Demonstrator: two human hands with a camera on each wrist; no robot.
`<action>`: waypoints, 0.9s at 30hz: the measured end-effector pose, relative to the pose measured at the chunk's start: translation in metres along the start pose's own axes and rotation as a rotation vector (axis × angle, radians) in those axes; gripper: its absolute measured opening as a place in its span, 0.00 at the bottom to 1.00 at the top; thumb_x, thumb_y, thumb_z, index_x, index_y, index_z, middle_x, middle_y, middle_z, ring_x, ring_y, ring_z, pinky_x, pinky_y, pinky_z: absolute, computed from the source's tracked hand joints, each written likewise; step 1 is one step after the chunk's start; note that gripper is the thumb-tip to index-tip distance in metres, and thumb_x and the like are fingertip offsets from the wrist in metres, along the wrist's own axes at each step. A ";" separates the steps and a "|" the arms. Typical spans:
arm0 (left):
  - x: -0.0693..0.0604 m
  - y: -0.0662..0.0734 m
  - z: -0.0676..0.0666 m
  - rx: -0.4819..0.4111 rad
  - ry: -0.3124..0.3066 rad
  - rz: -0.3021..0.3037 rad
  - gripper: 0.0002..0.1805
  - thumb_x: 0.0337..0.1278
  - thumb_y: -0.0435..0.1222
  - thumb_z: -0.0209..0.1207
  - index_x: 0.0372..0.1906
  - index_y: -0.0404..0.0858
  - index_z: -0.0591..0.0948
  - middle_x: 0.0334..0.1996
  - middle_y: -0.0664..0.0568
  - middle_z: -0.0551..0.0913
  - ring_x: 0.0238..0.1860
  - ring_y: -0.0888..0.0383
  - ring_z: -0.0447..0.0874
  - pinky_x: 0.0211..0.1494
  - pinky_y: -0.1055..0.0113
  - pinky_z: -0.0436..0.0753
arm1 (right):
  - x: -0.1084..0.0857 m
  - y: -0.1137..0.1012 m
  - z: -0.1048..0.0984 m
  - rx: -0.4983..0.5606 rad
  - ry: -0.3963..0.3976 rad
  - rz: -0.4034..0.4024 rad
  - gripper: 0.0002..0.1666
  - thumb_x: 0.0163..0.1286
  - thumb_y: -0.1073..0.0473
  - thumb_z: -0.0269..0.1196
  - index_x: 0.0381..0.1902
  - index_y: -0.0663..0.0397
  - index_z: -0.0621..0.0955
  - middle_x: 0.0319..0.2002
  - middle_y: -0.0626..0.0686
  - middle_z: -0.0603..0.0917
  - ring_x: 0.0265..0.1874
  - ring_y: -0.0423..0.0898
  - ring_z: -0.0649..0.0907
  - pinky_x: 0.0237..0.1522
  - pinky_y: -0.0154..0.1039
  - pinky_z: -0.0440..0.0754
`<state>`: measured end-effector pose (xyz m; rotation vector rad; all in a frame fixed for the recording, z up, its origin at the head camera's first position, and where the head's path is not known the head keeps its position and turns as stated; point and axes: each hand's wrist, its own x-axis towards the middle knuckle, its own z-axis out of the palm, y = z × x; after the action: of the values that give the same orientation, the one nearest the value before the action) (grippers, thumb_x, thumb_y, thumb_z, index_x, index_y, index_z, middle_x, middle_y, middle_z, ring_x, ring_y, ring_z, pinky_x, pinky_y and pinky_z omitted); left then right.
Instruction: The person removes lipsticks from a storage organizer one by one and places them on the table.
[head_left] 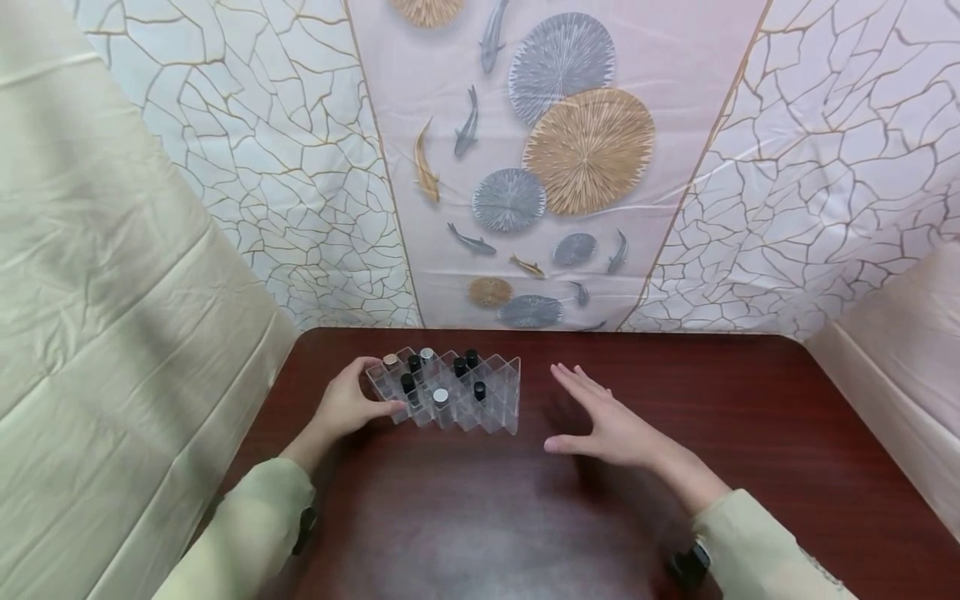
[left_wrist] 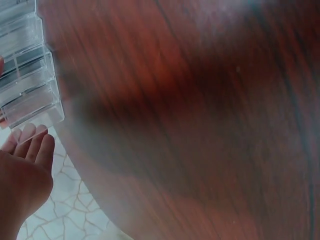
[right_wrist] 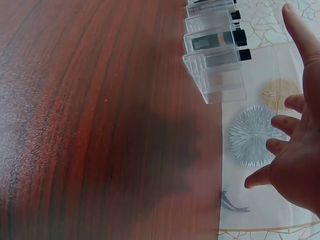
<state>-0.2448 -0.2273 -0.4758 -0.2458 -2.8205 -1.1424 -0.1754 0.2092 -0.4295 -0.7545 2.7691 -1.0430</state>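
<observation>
Only the head view shows pale-capped bottles point(head_left: 441, 398) in the clear rack point(head_left: 508, 390).

From the head camera I look forward and down over the table point(head_left: 480, 517), far enough back to take in the left hand point(head_left: 348, 400), the right hand point(head_left: 618, 425), the whole clear rack point(head_left: 502, 387) and the cloth point(head_left: 495, 142) behind. My left wrist view sits close and tilted, cutting off its hand and the rack at the left border. My right wrist view, also close, is rolled so the table's far edge runs nearly upright. All three share rack, table and cloth.
</observation>
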 end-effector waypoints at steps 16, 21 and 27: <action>-0.006 0.025 0.035 0.010 0.061 0.021 0.46 0.40 0.48 0.85 0.65 0.34 0.77 0.60 0.38 0.83 0.60 0.41 0.82 0.66 0.44 0.80 | 0.004 0.010 -0.006 0.049 0.006 0.072 0.65 0.64 0.41 0.78 0.87 0.55 0.56 0.84 0.66 0.56 0.83 0.71 0.52 0.78 0.72 0.56; -0.008 0.034 0.044 -0.011 0.059 0.004 0.45 0.41 0.48 0.85 0.64 0.35 0.77 0.59 0.40 0.83 0.60 0.43 0.81 0.66 0.46 0.79 | 0.004 0.013 -0.007 0.044 0.017 0.074 0.65 0.64 0.41 0.78 0.87 0.56 0.56 0.84 0.64 0.57 0.83 0.70 0.53 0.78 0.71 0.56; -0.014 0.048 0.052 -0.022 0.078 -0.008 0.46 0.39 0.49 0.85 0.64 0.35 0.78 0.58 0.41 0.83 0.60 0.43 0.81 0.67 0.46 0.80 | 0.003 0.018 -0.008 0.038 0.031 0.066 0.66 0.64 0.41 0.78 0.86 0.57 0.56 0.84 0.65 0.58 0.82 0.70 0.54 0.78 0.71 0.57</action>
<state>-0.2236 -0.1590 -0.4825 -0.1880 -2.7452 -1.1583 -0.1875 0.2241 -0.4345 -0.6431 2.7706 -1.1003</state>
